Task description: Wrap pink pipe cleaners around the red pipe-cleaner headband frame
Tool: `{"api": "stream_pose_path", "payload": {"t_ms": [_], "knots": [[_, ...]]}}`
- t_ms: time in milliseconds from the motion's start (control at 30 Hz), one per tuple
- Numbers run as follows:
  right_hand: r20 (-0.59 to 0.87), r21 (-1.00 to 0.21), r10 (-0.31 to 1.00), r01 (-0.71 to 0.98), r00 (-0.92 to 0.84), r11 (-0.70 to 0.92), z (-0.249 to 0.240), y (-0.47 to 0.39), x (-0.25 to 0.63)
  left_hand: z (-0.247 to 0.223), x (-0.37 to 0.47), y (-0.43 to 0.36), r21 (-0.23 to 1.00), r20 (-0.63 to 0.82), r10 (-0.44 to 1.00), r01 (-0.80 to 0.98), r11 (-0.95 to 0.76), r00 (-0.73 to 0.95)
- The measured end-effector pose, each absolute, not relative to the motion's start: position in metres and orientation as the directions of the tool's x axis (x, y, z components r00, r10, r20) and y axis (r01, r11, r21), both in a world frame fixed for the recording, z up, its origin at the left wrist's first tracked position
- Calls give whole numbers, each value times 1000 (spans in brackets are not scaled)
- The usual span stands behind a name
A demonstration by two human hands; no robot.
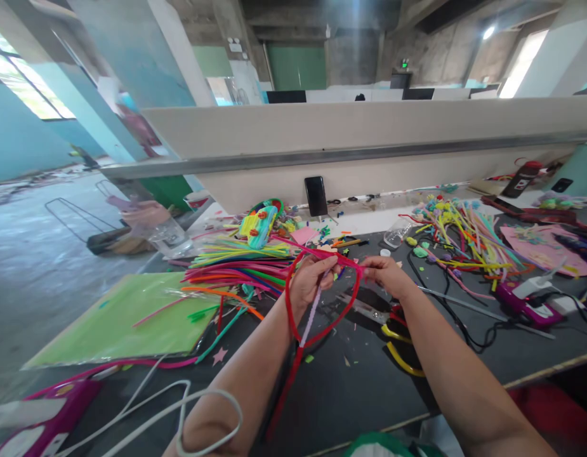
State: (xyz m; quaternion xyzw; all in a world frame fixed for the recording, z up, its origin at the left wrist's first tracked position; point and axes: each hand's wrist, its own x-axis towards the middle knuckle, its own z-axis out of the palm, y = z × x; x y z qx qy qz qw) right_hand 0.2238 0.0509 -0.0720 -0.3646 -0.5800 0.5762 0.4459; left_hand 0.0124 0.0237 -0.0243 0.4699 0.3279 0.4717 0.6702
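Both my hands hold up a looped shape of red pipe cleaners (288, 304) over the dark table. My left hand (309, 279) is closed around its upper part, thumb and fingers pinched together. A pale lilac pipe cleaner (313, 314) runs down from that hand to where the loop's two sides meet. At the loop's upper right corner, the fingers of my right hand (381, 274) pinch a pink pipe cleaner (359, 271). Beneath the right wrist lies a pair of scissors (372, 312), and pliers with yellow handles (402, 355) are beside it.
Bundled coloured pipe cleaners (240, 266) and a green sheet in plastic (126, 314) lie to the left. A phone (315, 195) leans on the partition (255, 184). More pipe cleaners (469, 235) and a purple power strip (526, 303) are at right. White cable (183, 406) loops across the front left.
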Motion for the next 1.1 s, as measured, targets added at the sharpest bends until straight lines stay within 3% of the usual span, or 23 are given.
{"api": "stream_pose_path", "payload": {"t_ms": [133, 333, 433, 700, 900, 1100], "knots": [[147, -988, 974, 16, -174, 153, -67, 55, 235, -29, 10, 27, 952, -12, 950, -287, 106, 313], [-5, -983, 871, 160, -491, 85, -59, 50, 244, -34, 11, 30, 946, -3, 950, -308, 105, 313], [-22, -986, 832, 149, -555, 74, -55, 46, 243, -29, 11, 29, 947, -6, 962, -309, 93, 273], [28, -989, 862, 112, -507, 98, -58, 51, 245, -31, 10, 31, 957, -26, 973, -277, 91, 230], [242, -959, 949, 102, -200, 266, -54, 46, 233, -37, 13, 31, 949, -58, 973, -291, 123, 222], [159, -983, 888, 12, -432, 181, -49, 32, 217, -45, 26, 28, 960, -61, 960, -246, 130, 272]]}}
